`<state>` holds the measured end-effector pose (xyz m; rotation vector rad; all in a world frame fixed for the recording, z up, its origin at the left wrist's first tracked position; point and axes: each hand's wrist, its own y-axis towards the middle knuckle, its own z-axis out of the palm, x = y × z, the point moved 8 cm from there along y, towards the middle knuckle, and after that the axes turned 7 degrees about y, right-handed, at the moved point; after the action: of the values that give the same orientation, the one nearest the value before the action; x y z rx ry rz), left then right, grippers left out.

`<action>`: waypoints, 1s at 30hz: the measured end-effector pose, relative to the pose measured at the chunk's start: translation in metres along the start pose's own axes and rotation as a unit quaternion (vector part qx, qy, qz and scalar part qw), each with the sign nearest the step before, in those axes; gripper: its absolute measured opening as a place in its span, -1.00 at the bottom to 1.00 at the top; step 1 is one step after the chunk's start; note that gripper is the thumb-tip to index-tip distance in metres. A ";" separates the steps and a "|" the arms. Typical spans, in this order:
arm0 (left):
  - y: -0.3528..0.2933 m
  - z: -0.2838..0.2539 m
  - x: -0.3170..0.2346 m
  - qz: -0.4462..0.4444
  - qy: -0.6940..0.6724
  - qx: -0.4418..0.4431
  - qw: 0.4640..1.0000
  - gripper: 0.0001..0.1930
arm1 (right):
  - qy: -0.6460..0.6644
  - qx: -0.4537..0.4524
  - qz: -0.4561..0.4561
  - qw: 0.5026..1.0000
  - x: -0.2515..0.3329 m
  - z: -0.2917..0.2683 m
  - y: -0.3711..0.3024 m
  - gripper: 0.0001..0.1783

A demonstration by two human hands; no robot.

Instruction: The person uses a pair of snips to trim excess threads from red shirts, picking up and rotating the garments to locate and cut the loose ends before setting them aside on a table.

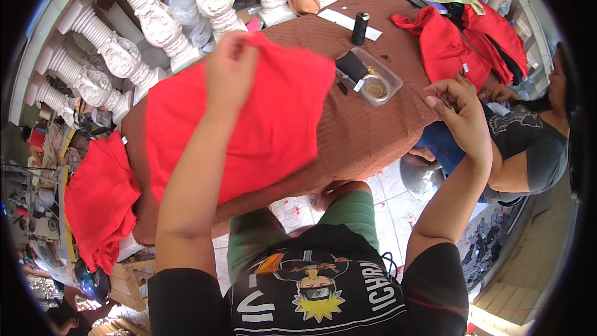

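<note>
My left hand (231, 65) grips the upper edge of a piece of red fabric (267, 118), with its fingers closed on the cloth. The fabric spreads over the left part of the brown-covered table (354, 137), its right corner lifted and blurred. Off to the right, beyond the table's edge, my right hand (463, 112) is raised and closed around a small, thin metal tool (446, 102). Fingers hide most of that tool, so its exact kind cannot be made out. My right hand is apart from the red fabric.
A clear plastic tray (376, 81) holds a dark pouch and a round container. Behind it stands a black bottle (360, 28). Red garments (451, 43) lie at the far right, beside a seated person (528, 143). More red cloth (102, 202) hangs at left. White columns (149, 18) line the back.
</note>
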<state>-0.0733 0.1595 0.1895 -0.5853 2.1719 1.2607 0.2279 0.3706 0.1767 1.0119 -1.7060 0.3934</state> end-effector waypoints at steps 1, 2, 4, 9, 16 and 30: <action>0.006 -0.029 0.013 -0.014 -0.101 -0.027 0.994 -0.90 | 0.032 0.014 -0.020 0.999 0.004 0.011 0.003 -0.80; 0.003 -0.046 0.009 0.005 -0.151 0.002 0.989 -0.88 | 0.024 0.025 -0.016 0.999 0.003 0.020 0.003 -0.79; -0.028 -0.072 0.042 -0.046 -0.066 0.083 0.993 -0.78 | 0.016 0.059 -0.018 0.998 0.003 0.043 0.004 -0.78; -0.149 -0.068 0.084 -0.033 0.213 0.346 0.913 -0.56 | -0.039 0.108 -0.014 0.993 -0.005 0.082 0.006 -0.75; -0.175 -0.049 0.055 -0.008 0.270 0.318 0.909 -0.49 | -0.080 0.174 -0.046 0.980 0.022 0.125 0.004 -0.80; -0.062 -0.060 -0.062 0.046 -0.084 0.238 0.967 -0.81 | 0.522 0.205 0.173 0.810 0.069 0.223 0.026 -0.70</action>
<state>-0.0040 0.0833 0.2147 -0.1755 2.2628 0.7509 0.0640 0.2025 0.1593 0.5433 -0.7628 1.3278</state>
